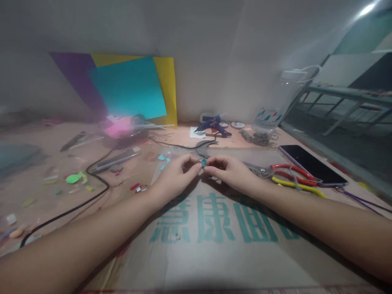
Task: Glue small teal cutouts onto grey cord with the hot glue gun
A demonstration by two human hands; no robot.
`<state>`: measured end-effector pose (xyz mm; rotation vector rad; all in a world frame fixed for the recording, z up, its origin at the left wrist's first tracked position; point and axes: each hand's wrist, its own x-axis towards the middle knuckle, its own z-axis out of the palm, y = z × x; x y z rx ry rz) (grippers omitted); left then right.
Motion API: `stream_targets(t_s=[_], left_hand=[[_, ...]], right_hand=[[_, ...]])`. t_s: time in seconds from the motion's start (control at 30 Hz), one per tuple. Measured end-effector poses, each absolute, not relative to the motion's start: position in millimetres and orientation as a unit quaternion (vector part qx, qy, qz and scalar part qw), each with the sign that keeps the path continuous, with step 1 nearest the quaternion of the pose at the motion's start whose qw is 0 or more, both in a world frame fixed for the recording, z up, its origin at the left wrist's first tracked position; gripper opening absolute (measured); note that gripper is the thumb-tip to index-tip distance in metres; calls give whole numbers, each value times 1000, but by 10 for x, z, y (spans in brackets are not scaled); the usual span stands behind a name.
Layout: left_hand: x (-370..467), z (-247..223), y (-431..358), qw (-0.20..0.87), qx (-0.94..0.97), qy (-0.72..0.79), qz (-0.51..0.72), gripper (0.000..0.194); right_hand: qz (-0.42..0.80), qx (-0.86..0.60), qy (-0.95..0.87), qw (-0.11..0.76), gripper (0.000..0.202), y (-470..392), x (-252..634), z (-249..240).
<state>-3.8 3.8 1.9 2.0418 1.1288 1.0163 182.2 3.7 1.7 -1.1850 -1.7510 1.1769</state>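
Between the fingertips of both hands, at the middle of the table, is a small teal piece (203, 162); its exact shape is too small to make out. My left hand (180, 171) pinches it from the left, thumb and forefinger together. From the other side my right hand (228, 169) is closed on it in a similar pinch. Several small teal cut pieces (162, 158) lie just left of my left hand. Beneath both hands spreads a pale sheet (196, 261) printed with large green characters.
A blue glue gun (212, 124) lies behind the hands, its black cord (104, 190) trailing left. Pliers with red and yellow handles (295, 175) and a phone (312, 165) are at right. A clear plastic cup (268, 110) stands behind them. Coloured sheets (131, 90) lean on the wall.
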Motion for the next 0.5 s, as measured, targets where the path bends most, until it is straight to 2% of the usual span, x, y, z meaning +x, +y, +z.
stream_targets(t_s=[0.3, 0.5], left_hand=[[-41, -14, 39, 288, 779, 446, 334, 24], [-18, -10, 43, 356, 745, 427, 369, 15]], right_hand=[[532, -431, -605, 405, 23, 22, 1816, -47], [453, -449, -662, 394, 19, 36, 1852, -6]])
